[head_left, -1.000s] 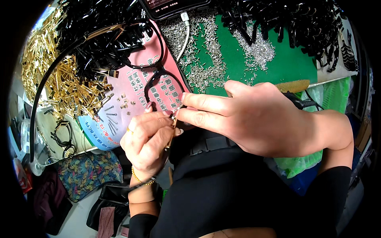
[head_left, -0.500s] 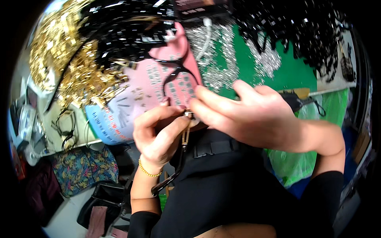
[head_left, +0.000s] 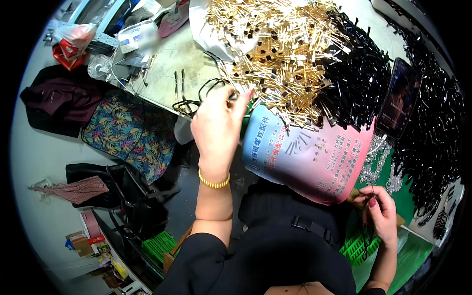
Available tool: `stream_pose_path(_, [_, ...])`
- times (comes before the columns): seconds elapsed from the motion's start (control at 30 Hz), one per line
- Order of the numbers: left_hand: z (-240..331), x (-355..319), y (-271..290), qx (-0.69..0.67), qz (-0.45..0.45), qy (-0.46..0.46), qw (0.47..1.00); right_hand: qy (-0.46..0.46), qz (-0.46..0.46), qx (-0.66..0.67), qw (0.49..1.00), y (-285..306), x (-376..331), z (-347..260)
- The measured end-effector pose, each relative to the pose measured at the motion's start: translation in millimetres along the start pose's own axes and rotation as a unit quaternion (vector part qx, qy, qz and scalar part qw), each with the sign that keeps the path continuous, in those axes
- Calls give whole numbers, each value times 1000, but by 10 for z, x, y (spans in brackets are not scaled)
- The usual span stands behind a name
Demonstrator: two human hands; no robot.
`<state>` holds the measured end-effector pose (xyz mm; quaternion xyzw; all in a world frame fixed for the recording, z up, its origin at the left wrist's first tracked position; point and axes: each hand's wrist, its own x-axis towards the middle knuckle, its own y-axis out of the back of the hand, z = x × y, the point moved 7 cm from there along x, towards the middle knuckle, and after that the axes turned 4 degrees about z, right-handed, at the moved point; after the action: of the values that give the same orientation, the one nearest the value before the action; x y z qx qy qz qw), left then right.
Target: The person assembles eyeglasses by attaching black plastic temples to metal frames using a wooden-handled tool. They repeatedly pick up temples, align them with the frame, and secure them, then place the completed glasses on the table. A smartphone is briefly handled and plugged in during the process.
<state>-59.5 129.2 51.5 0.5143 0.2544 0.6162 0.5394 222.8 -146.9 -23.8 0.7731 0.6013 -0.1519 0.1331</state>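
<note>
My left hand (head_left: pixel 216 128), with a yellow beaded bracelet at the wrist, reaches over the table edge beside the gold pile. Its thumb and curled fingers look apart, the fingertips partly hidden. Right at them lies a black eyeglass frame (head_left: pixel 210 87); a second dark frame (head_left: pixel 185 105) rests just left of it. Low on the right, my right hand (head_left: pixel 383 210) has thumb and fingers closed on a thin dark piece, too small to name. Below those fingers hangs a dark loop (head_left: pixel 365 250). A pink and blue printed sheet (head_left: pixel 300 162) spreads between the hands.
Heaps of gold eyeglass temples (head_left: pixel 285 54) and black temples (head_left: pixel 356 64) cover the sheet's far side. A phone (head_left: pixel 400 98) with a white cable stands before another black heap (head_left: pixel 427 113). Small silver parts (head_left: pixel 376 164) lie on the green mat. A small fan (head_left: pixel 100 67) is far left.
My view has swung left. The hands, together over the eyeglass frame before, are now far apart: left by the dark frames, right at the table's right front. That frame is gone from between them.
</note>
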Motion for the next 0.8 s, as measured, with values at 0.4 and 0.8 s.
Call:
stream_pose_path(0.4, [146,123,-363,-94,44,-254,962,67,40,-45,996,80,-25,-29])
stream_pose_path(0.8, [407,153,-728,-147,-112,-255,949,96,365,-419,826,1201,-789,-293])
